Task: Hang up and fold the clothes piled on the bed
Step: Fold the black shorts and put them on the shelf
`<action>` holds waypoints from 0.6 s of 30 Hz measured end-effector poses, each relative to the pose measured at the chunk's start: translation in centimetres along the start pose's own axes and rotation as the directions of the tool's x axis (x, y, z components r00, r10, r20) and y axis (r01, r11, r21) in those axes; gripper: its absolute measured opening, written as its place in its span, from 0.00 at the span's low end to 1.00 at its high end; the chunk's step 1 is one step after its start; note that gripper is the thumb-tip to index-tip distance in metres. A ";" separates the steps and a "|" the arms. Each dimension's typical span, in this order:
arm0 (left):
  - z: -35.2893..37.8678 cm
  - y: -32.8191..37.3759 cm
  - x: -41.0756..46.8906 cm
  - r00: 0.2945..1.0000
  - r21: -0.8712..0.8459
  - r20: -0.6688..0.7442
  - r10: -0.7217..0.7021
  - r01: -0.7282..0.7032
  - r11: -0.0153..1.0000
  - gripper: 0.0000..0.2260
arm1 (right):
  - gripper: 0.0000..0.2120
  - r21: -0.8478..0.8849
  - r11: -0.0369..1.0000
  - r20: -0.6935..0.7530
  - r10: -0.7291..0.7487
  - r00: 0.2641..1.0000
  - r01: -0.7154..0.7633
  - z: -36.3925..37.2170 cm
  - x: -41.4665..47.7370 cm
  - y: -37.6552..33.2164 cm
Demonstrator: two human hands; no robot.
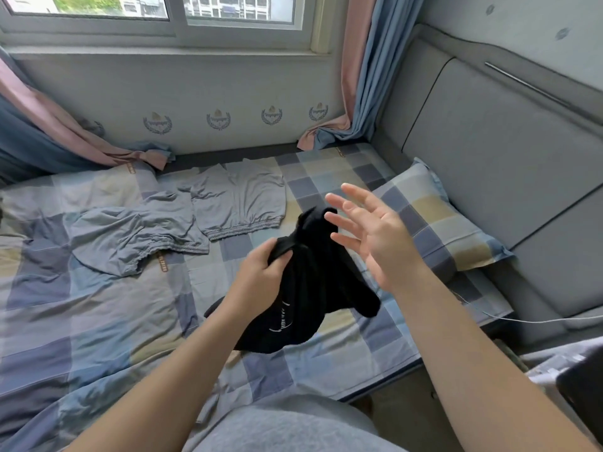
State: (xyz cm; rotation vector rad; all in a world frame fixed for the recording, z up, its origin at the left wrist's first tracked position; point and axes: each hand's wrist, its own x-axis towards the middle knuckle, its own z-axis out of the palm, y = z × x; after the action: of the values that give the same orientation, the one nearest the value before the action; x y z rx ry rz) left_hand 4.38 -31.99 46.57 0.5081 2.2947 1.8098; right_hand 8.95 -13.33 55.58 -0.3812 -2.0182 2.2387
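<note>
We are at the sorting-out stage with one piece: a black garment (303,288) hangs bunched above the checked bedsheet (98,305), held up near the middle of the bed. Our left hand (261,272) pinches a gathered fold near its top, thumb and fingers curled round the cloth. Our right hand (368,236) is spread wide, fingers straight and apart, palm turned toward the garment and gripping nothing — it sits just beside the cloth's upper edge.

We judge the next move calls for the right hand to find a second edge or shoulder, so the piece can be shaken flat before folding or hanging; which part of the garment the left hand has, we cannot tell.

The black cloth looks soft and limp, a knit that drapes in loose lobes, with small white lettering near its lower hem. Farther back two grey garments lie on the sheet — a grey top (241,197) spread flat with an elastic, gathered hem, and a grey crumpled piece (130,236) beside it, touching. Both look thin and wrinkle easily. A checked pillow (443,223) rests against the padded grey headboard (505,151).
</note>
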 end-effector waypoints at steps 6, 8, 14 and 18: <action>-1.8 2.4 1.0 1.000 -0.198 -0.010 -0.023 0.020 0.980 0.06 | 0.16 -0.208 0.975 0.078 0.093 0.993 -0.075 0.6 -0.9 4.2; -2.4 3.4 1.1 0.998 -0.279 -0.004 -0.062 0.058 0.959 0.07 | 0.22 -0.311 0.943 0.184 0.178 0.967 -0.114 1.1 -1.5 6.5; -4.0 4.8 1.8 0.993 -0.378 0.034 -0.116 0.120 0.918 0.08 | 0.05 -0.638 0.758 0.068 0.229 0.971 -0.134 1.6 -1.9 11.7; -5.9 3.2 2.7 0.977 -0.215 0.034 -0.212 0.215 0.953 0.05 | 0.10 -0.561 0.799 -0.112 0.187 0.976 -0.217 -0.3 -1.2 11.5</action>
State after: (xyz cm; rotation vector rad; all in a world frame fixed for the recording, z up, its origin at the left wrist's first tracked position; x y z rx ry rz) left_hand 0.37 -35.76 51.27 0.2241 2.0201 1.9110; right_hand 11.20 -14.68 44.33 -0.7260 -2.7073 1.6279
